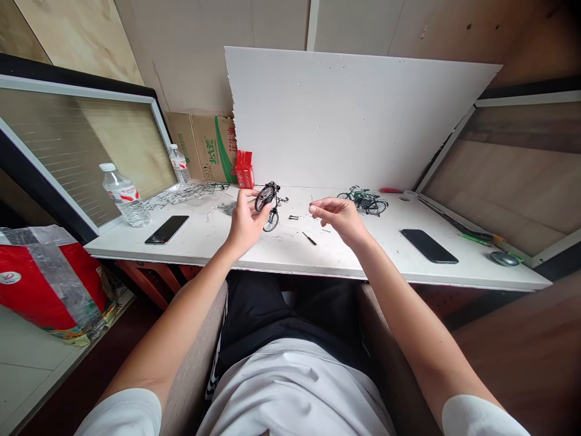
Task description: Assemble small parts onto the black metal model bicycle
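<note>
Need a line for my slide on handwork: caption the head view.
At a white table, the left hand holds a miniature bicycle while the right hand pinches a small, thin piece.

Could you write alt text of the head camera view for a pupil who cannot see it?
Seen from above, a left hand holds a small dark model bicycle over a white table, while the right hand pinches a thin part. More model bicycles are just past the right hand, and phones lie to either side.

Metallic-looking model bicycle (265, 196), smooth tabletop (272, 254), plastic bottle (127, 197), matt cardboard box (202, 136)
</note>
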Demonstrator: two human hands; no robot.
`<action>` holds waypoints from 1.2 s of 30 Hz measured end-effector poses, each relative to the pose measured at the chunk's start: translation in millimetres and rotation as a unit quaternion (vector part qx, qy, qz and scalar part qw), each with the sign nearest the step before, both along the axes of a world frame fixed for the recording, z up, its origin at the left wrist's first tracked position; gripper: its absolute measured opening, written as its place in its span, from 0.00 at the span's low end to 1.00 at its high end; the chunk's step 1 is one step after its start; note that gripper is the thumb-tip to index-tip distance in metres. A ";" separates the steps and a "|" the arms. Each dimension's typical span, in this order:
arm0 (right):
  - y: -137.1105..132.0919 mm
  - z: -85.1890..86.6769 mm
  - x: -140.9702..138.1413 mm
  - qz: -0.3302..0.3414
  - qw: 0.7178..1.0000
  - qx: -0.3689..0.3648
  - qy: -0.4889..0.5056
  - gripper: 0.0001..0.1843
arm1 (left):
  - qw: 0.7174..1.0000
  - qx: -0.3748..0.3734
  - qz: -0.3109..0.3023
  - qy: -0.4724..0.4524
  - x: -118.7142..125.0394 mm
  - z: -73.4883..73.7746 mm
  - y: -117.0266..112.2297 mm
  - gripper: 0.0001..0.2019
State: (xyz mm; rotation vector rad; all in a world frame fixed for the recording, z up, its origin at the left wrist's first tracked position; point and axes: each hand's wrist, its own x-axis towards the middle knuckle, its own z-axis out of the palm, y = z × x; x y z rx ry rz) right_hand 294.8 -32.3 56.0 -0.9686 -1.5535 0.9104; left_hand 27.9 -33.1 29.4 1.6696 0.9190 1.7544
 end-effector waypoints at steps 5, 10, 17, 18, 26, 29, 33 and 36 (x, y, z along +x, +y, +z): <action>-1.6 0.8 -4.9 0.007 1.000 -0.007 0.003 0.29 | 1.000 0.002 -0.022 0.008 6.0 -5.9 0.5 0.24; -5.7 3.9 -6.6 0.019 1.000 -0.014 0.010 0.26 | 1.000 -0.003 -0.029 0.010 5.0 -5.7 1.0 0.24; -16.0 10.2 -6.9 0.043 0.999 -0.009 0.002 0.25 | 0.998 0.034 0.012 0.045 -19.7 6.4 7.7 0.27; -17.0 10.8 -6.6 0.045 0.999 -0.008 0.003 0.25 | 0.998 0.041 0.017 0.048 -22.6 7.5 8.9 0.28; -19.5 11.3 -7.2 0.057 0.998 -0.015 -0.004 0.22 | 0.998 0.039 0.015 0.038 -22.4 2.1 13.5 0.26; -23.3 13.2 -9.6 0.067 0.998 -0.013 -0.006 0.22 | 0.999 0.027 0.003 0.026 -22.0 1.7 13.3 0.26; -29.9 16.5 -13.9 0.077 0.997 -0.008 -0.012 0.22 | 1.000 0.010 -0.005 0.022 -14.0 2.1 7.4 0.25; -32.4 16.4 -17.0 0.076 0.997 -0.002 -0.014 0.22 | 0.999 -0.006 -0.036 0.029 -0.2 -0.9 -0.3 0.26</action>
